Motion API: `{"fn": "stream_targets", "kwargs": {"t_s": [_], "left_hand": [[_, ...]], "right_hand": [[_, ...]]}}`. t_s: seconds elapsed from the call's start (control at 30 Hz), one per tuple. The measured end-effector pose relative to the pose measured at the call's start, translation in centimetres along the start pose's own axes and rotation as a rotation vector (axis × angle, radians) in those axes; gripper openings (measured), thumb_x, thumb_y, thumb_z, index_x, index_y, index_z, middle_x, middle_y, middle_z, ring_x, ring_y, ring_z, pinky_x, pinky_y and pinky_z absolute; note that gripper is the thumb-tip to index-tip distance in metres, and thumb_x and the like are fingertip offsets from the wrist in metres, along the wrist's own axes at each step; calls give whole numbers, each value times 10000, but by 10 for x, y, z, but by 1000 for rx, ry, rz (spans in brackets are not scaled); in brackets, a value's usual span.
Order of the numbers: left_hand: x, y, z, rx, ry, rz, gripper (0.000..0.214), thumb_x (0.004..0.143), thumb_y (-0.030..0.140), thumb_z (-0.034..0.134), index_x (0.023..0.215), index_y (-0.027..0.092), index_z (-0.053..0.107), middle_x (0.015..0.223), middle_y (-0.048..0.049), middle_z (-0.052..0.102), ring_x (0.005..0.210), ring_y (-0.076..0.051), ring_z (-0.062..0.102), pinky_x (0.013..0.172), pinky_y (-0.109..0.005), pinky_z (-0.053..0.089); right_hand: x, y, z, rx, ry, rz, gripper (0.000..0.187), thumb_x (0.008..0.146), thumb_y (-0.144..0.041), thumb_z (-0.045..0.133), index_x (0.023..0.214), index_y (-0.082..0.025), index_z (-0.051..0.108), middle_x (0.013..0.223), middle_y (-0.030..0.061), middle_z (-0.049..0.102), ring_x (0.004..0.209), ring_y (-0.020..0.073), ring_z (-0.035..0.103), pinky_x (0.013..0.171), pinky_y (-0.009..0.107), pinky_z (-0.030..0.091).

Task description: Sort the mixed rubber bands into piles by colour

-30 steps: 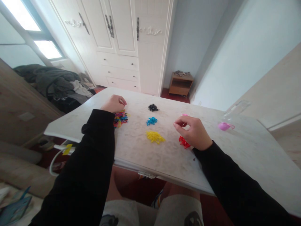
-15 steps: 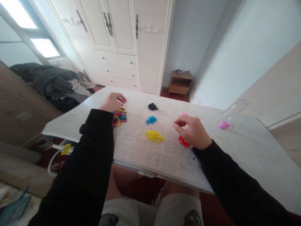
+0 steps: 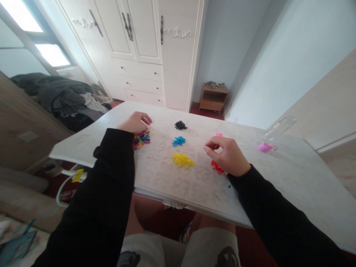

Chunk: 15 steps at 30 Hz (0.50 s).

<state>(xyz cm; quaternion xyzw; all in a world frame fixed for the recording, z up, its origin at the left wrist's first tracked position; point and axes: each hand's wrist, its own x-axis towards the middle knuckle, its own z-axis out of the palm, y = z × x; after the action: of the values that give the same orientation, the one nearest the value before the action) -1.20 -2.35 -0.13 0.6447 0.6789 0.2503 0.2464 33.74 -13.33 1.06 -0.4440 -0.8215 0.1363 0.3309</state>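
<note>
My left hand [image 3: 137, 122] is over a pile of mixed-colour small bands [image 3: 142, 140], which look like rubber bands. Its fingers are bent and apart, with the thumb side low at the pile's far edge, and nothing shows in it. My right hand [image 3: 228, 154] hovers beside a red pile [image 3: 217, 167], partly covering it. Thumb and forefinger meet in a pinch; whatever is between them is too small to see. Separate piles of black bands [image 3: 180, 125], blue bands [image 3: 178, 141] and yellow bands [image 3: 183, 160] lie between my hands. A pink pile [image 3: 218, 134] shows behind my right hand.
On the right of the white table [image 3: 167, 181] lie a clear plastic container [image 3: 280, 127] and a pink object with a loop [image 3: 266, 147]. A small dark speck [image 3: 229, 186] is near my right cuff. Beyond the table stand a white wardrobe [image 3: 139, 79] and a wooden cabinet [image 3: 213, 98].
My left hand has shifted slightly to the right and lower over the mixed pile. My right hand stays almost still in its pinch.
</note>
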Motion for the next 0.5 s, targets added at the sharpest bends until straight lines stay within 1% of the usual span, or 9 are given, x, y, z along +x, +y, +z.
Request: {"fn": "stream_targets", "kwargs": {"t_s": [0.13,0.3,0.5], "left_hand": [[-2,0,-1,-3,62,-8,352,481,154,590,818,181,684,908,-90,757,746,-250,694,544,-280,487],[-3,0,-3,-26,80,11,338,522,180,613,854,166,678,915,-94,749,772,-230,692,576,-263,491],[0,-3,-1,-12,135,35,260,572,213,705,827,170,681,878,-76,743,773,-213,692,617,-262,496]], "right_hand": [[0,0,0,-3,-2,-5,124,827,-166,616,718,-180,673,679,15,678,643,156,620,643,286,460],[-1,0,1,-7,-9,-1,118,823,-161,616,721,-175,674,676,13,676,642,154,619,647,284,464],[-1,0,1,-5,-21,5,119,823,-158,616,721,-171,675,674,13,675,642,153,620,646,280,467]]}}
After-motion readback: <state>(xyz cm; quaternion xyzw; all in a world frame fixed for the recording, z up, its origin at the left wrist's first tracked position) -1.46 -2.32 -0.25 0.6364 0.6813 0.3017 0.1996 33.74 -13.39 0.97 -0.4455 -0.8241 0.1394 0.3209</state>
